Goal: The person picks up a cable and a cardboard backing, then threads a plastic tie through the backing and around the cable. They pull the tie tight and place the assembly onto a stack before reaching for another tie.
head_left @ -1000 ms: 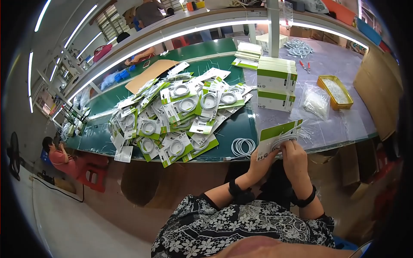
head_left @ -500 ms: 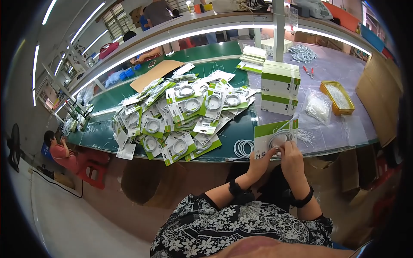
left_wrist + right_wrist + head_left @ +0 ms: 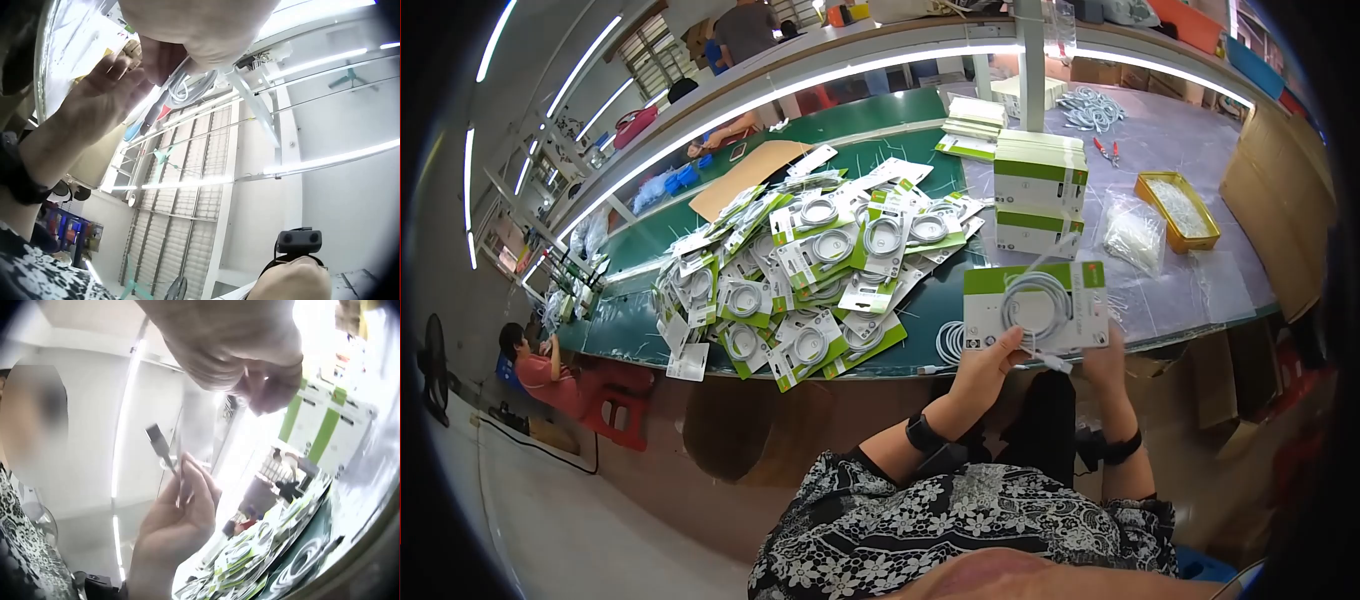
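Note:
A green-and-white card point(image 3: 1088, 315) faces the head camera, with a coiled white cable point(image 3: 1040, 305) on its front. The left hand point(image 3: 985, 375) pinches the card's lower left part, thumb in front. A plug point(image 3: 1052, 362) hangs at the lower edge; the left hand point(image 3: 175, 522) is below a plug point(image 3: 160, 445) in the right wrist view. The right hand point(image 3: 1107, 365) is at the card's lower right, its fingertips partly hidden. Its fingers look loosely bent in the left wrist view, where the right hand point(image 3: 87, 112) is beside the left hand point(image 3: 200, 31).
A large heap of carded cables point(image 3: 830, 245) covers the green table. Stacked cards point(image 3: 1040, 185), a yellow tray point(image 3: 1178, 212), a clear bag point(image 3: 1135, 240), red-handled pliers point(image 3: 1106, 152) and a cable bundle point(image 3: 1090, 108) lie on the right. Another loose coil point(image 3: 950, 342) is at the front edge.
The card has turned to face the head camera more squarely and shifted slightly left and up from half a second ago. The right hand has moved from the coil to the card's right side.

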`<state>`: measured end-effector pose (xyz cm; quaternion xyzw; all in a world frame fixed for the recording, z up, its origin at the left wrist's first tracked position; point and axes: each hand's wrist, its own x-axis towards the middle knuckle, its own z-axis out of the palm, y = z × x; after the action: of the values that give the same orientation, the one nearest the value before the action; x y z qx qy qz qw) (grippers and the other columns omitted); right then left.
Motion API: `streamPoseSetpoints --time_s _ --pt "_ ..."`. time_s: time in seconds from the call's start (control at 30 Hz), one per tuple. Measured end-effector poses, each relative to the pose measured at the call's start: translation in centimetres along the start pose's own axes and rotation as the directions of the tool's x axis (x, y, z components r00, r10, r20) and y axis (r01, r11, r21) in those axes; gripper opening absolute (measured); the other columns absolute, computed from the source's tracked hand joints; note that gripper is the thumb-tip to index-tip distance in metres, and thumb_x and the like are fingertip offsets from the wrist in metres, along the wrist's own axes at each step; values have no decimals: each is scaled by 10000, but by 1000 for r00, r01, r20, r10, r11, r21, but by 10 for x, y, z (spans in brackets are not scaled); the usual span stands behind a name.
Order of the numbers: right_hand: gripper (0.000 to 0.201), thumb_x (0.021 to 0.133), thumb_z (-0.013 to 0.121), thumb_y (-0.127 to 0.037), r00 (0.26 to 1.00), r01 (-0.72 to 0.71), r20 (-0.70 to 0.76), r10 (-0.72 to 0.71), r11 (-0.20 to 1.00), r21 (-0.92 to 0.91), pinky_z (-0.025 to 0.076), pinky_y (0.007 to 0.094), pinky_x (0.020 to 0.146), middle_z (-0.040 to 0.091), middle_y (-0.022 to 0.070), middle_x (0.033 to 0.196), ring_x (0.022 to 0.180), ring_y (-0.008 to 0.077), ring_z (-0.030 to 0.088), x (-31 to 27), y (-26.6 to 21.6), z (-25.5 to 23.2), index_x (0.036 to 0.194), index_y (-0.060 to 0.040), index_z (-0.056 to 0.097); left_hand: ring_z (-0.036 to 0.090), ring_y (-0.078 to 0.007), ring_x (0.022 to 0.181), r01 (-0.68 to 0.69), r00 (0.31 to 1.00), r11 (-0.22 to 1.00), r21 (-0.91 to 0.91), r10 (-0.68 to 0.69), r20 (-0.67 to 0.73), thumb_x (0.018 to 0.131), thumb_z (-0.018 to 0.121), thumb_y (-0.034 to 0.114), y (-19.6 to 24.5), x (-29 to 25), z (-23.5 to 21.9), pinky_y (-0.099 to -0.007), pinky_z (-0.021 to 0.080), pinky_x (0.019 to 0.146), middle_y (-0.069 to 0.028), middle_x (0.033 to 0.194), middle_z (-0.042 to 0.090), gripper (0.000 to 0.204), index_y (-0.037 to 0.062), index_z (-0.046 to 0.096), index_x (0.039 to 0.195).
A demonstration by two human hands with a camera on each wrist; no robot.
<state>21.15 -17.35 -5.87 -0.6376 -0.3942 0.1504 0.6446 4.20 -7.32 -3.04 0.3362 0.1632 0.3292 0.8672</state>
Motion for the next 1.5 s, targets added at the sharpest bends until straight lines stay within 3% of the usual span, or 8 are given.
streamPoseSetpoints --time_s 0.4,0.57,0.83,1.0,1.27,1.33,1.37,1.5 --pt "240 780 659 -70 906 421 158 -392 872 -251 466 377 842 620 157 1058 978 291 596 -4 29 31 1015 -30 628 620 -168 897 2 1000 998 57 -2 -4 921 575 115 -13 13 -9 -356 528 829 -52 996 621 188 35 566 1090" --pt "93 901 512 2 985 89 145 -98 994 61 489 301 636 608 66 873 660 161 579 -11 37 29 971 -8 572 629 -210 930 -153 988 987 42 151 38 943 523 98 24 32 11 -398 535 839 -92 1077 603 225 18 520 1153" --pt "160 924 525 -52 984 -118 163 69 941 318 494 258 661 636 56 906 736 123 600 -2 12 33 1067 3 569 627 -225 956 -79 992 990 120 66 111 937 532 85 0 25 20 -363 560 800 -101 1130 584 322 4 453 1238" --pt "215 907 555 -61 969 -100 236 72 989 110 494 255 677 645 68 946 770 121 612 2 9 28 1111 9 556 627 -226 946 -99 994 985 143 91 60 928 541 67 -7 21 13 -361 567 780 -99 1115 587 335 0 451 1244" --pt "104 876 610 -77 913 -409 279 299 658 632 470 275 691 600 60 932 761 151 573 -15 -5 23 943 3 613 624 -219 931 -296 953 896 331 301 38 925 542 54 -8 25 4 -371 578 771 -103 1090 590 334 -19 448 1237" --pt "72 833 642 -51 997 -4 -74 5 1000 16 466 297 690 578 62 914 770 182 555 -26 -8 10 898 -27 622 621 -225 953 -254 964 902 350 264 18 923 545 52 -8 27 -8 -378 573 804 -104 1094 591 335 -18 449 1237" --pt "71 812 657 -38 965 153 -145 -217 920 -361 463 308 689 567 64 905 774 197 546 -29 -10 6 876 -42 627 620 -229 964 -228 970 906 356 242 4 922 547 51 -8 28 -11 -382 570 820 -105 1096 591 336 -18 449 1236" --pt "182 737 680 -2 744 598 117 -658 577 -555 453 324 705 556 65 882 796 230 533 -9 -32 6 893 -79 627 610 -243 1011 10 999 983 183 -18 43 927 533 40 -14 23 -7 -394 552 873 -107 1144 574 345 -2 438 1255"
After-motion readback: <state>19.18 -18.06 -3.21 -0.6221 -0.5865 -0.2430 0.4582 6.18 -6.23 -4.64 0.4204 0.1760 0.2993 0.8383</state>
